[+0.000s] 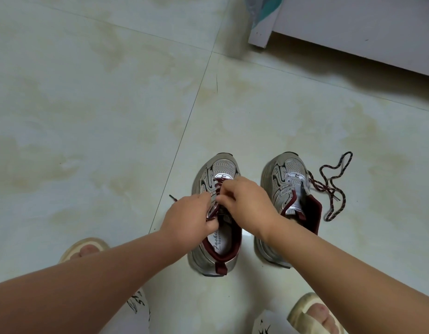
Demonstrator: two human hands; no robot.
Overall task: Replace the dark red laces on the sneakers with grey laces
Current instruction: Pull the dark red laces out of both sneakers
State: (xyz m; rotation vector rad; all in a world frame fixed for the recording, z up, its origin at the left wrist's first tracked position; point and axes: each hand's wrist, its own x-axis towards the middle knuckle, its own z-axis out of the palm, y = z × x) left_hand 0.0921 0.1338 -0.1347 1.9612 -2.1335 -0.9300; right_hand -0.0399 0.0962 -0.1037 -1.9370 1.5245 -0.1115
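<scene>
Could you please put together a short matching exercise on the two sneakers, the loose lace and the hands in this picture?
Things:
1. left sneaker
2. right sneaker
3. loose dark red lace
4. both hands, left hand and right hand

States:
A. lying on the floor tiles beside a sneaker
B. eyelets bare, no lace threaded
C. busy at the lacing of one sneaker
D. dark red lace in its eyelets

Pairs: 1-D, 2-B, 3-A, 4-C

1. Two silver sneakers stand side by side on the tiled floor (88,104).
2. Left hand (189,216) and right hand (247,201) pinch the dark red lace (217,189) on the left sneaker (214,213).
3. The right sneaker (288,189) is unlaced; a loose dark red lace (334,186) lies beside it.
</scene>
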